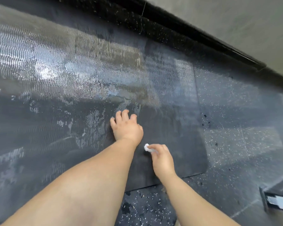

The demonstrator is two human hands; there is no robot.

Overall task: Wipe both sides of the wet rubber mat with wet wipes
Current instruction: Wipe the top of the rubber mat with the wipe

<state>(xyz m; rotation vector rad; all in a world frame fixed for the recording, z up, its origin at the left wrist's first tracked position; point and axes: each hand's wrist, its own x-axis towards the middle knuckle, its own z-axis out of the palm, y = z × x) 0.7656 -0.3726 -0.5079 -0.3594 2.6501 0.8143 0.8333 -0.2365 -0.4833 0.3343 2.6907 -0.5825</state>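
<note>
— So, which step?
— First side, likely. The rubber mat (72,75) lies on the floor (235,103). Your left hand (126,126) braces it, fingers spread; your right hand (162,159) pinches the wet wipe (147,147). Next: wipe toward ten o'clock's wet sheen.

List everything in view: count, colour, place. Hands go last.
rubber mat: one, dark grey, wavy ribs with shiny wet patches; lies on the floor, filling left and middle.
wet wipe: one, white, bunched; on the mat's near right part, pinched at the fingertips.
floor: black with white flecks; right of and below the mat.
baseboard: one, black; along the foot of the wall, top right.
wall: grey; top right corner.
dark object: one, black with a pale panel; on the floor at lower right, cut off, kind unclear.
left hand: fingers spread, resting on the mat.
right hand: pinches the wipe.
</note>
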